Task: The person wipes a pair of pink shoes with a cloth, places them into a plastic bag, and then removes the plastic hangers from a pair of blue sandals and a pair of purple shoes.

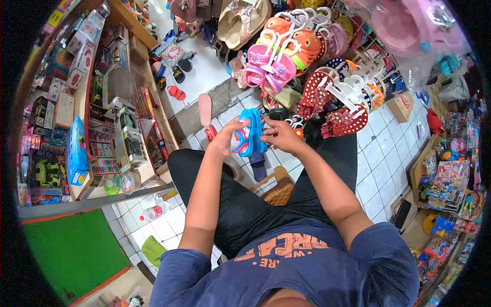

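Between my hands, above my spread knees, is a pair of small blue sandals (250,132) with pink and white trim on the straps. My left hand (228,137) grips the pair from the left side, its fingers wrapped over the upper part. On the other side my right hand (282,135) has its thumb and fingers bent together at the sandals' right edge. Whether those fingertips pinch part of a sandal is hard to make out. Just beyond hang pink children's sandals (270,67) and red polka-dot sandals (346,120) on white plastic hangers.
A woven stool (279,190) shows between my legs. Loose footwear lies on the tiles ahead, including a pink sole (205,109) and red sandals (176,92). Shelves of boxed goods (82,69) stand at left, packaged toys (447,187) at right. A plastic bottle (151,213) lies at lower left.
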### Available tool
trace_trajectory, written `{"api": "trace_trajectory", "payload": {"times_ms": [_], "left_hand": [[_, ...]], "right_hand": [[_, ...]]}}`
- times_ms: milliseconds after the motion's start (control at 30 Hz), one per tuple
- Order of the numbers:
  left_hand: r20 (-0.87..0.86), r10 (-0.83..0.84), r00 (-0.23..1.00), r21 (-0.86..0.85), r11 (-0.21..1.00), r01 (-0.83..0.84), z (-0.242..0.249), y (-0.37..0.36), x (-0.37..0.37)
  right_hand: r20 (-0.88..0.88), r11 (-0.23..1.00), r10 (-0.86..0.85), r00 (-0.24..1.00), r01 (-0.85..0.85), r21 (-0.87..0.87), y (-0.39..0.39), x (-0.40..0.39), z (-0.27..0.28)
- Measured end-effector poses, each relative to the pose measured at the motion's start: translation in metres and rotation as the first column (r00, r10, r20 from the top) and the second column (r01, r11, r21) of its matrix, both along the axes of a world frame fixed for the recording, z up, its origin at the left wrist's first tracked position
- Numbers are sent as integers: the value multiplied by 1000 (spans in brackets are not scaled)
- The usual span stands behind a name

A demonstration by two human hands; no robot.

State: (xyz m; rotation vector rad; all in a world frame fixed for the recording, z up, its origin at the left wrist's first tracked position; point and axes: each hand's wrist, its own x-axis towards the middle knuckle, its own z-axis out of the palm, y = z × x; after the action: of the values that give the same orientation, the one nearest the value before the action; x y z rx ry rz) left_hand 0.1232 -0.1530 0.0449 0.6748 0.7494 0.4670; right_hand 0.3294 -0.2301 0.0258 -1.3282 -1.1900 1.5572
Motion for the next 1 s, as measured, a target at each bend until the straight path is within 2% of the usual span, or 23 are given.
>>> {"api": "trace_trajectory", "payload": {"times_ms": [33,100,167,233,300,367,400,433,500,567,633,667,700,767,800,900,1000], "left_hand": [[-3,1,1000,7,1000,-1,13,-7,3],[-279,57,959,72,997,-38,30,-20,7],[-218,78,973,68,996,-65,14,-26,12],[-298,157,942,233,969,-88,7,-34,13],[-292,229,929,253,955,-156,6,-45,13],[-474,396,786,447,878,-173,9,-55,16],[-493,427,758,486,858,-166,13,-61,15],[-499,435,750,482,858,-176,10,-66,13],[-572,578,583,665,742,-83,6,-71,9],[-560,592,580,668,737,-107,7,-75,6],[-373,578,726,541,771,-336,5,-73,3],[-317,606,730,468,769,-435,1,-71,3],[-317,608,728,465,769,-440,-13,-65,-5],[-109,495,862,-7,867,-498,-44,-48,-24],[-100,490,866,21,871,-491,-36,-49,-19],[-9,520,854,31,854,-519,-8,-51,-7],[30,485,874,86,870,-486,-2,-50,-8]], "right_hand": [[-3,1000,1,1000,-1,7,2,-2,-8],[37,999,-40,999,39,36,4,-7,-17],[-7,998,-19,1000,20,60,3,-6,-16],[56,996,62,996,-66,59,2,-5,-4],[68,990,113,991,-118,74,0,-5,-1],[92,964,149,985,-165,209,0,-9,-14],[21,960,153,988,-154,233,-2,-16,-15],[16,959,167,986,-166,228,-6,-17,-16],[-134,959,235,963,-207,192,-8,-18,-11],[-102,950,266,958,-243,197,-10,-18,-5],[-93,969,223,970,-211,126,-11,-15,13],[30,966,235,972,-237,107,-10,-12,17],[31,965,239,971,-241,103,-7,-8,17],[-60,981,152,987,-143,134,-1,-2,16],[-57,980,159,986,-150,129,-1,-4,16],[-264,979,21,964,33,200,0,-16,17],[-254,973,29,967,32,229,5,-16,12]]}}
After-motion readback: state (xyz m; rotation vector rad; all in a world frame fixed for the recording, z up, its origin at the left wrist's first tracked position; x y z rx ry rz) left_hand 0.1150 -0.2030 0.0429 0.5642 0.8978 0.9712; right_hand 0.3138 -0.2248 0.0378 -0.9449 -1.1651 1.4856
